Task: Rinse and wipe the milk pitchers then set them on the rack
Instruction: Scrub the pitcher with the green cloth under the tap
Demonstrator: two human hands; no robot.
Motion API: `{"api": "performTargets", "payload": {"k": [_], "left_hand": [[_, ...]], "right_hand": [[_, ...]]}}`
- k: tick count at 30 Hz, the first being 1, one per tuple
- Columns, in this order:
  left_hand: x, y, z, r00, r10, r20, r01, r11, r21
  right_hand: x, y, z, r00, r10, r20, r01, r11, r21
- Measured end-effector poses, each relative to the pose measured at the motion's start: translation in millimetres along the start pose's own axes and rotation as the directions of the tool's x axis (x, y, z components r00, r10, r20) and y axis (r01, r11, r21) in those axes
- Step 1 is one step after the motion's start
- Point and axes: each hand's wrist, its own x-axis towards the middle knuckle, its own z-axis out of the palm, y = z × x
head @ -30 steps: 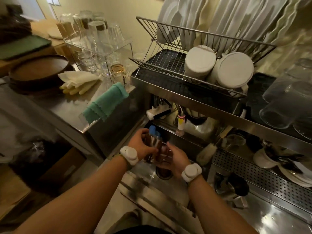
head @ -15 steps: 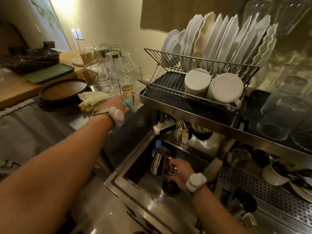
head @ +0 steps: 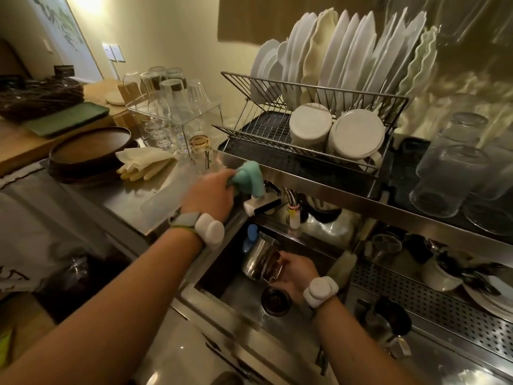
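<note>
My right hand (head: 295, 272) grips a shiny steel milk pitcher (head: 259, 259) by its handle, upright over the sink (head: 238, 295) and just above the drain (head: 276, 300). My left hand (head: 209, 194) is up at the counter's edge, closed around a teal cloth (head: 248, 177) that hangs in front of the shelf rim, above the white faucet head (head: 254, 207). A second dark steel pitcher (head: 392, 322) stands on the perforated drainboard at the lower right. The wire dish rack (head: 277, 129) sits on the shelf above the sink.
White plates (head: 341, 59) and two upturned white cups (head: 333, 132) fill the rack. Glasses (head: 169, 98) stand on a clear stand at the back left, pale rubber gloves (head: 144, 162) and wooden trays (head: 91, 150) on the counter. Upturned glass jars (head: 449, 179) stand at right.
My left hand let go of the pitcher, reached up to the counter and picked up the teal cloth, now carrying it rightward. My right hand kept the pitcher over the sink.
</note>
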Motion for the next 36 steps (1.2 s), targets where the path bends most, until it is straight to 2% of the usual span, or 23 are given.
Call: {"api": "performTargets", "payload": {"k": [2,4,7,12,19,22,24,27,29,31,33,36], "left_hand": [[-35,18,37,0.978,-0.006,0.209,0.018,0.998,-0.056],[-75,28,72,0.912,0.000,0.410,0.049,0.993,-0.111],[-117,28,106,0.854,0.014,0.520,0.114,0.970,-0.213],[-134,41,130,0.892,-0.026,0.452,0.192,0.926,-0.326],[-101,29,155,0.889,-0.096,0.447,0.285,0.880,-0.379],[-102,26,156,0.907,-0.057,0.418,0.217,0.913,-0.346],[-109,29,151,0.906,0.042,0.421,0.167,0.878,-0.448],[-125,39,142,0.897,0.092,0.432,0.161,0.842,-0.514],[-130,44,141,0.917,0.093,0.387,0.112,0.872,-0.476],[-124,44,143,0.924,0.036,0.381,0.141,0.894,-0.425],[-114,40,144,0.907,-0.081,0.413,0.296,0.821,-0.488],[-102,27,148,0.847,-0.304,0.436,0.528,0.577,-0.623]], "right_hand": [[-2,2,2,1.000,-0.009,-0.019,0.010,0.998,0.065],[-4,2,-2,0.998,-0.026,-0.055,0.029,0.998,0.063],[-4,4,-22,0.989,-0.060,-0.134,0.065,0.997,0.033],[-9,12,-40,0.994,-0.075,-0.083,0.084,0.990,0.117],[-10,15,-60,0.989,-0.148,-0.030,0.150,0.988,0.047],[-7,17,-71,0.988,-0.149,-0.032,0.150,0.988,0.046],[-5,18,-74,0.991,-0.132,-0.033,0.133,0.990,0.047],[-6,17,-74,0.992,-0.119,-0.047,0.122,0.989,0.077],[-4,17,-73,0.992,-0.114,-0.044,0.117,0.991,0.069],[-6,16,-71,0.993,-0.107,-0.042,0.109,0.993,0.042],[-7,15,-69,0.993,-0.114,-0.036,0.115,0.993,0.030],[-7,15,-70,0.991,-0.118,-0.068,0.120,0.992,0.027]]}}
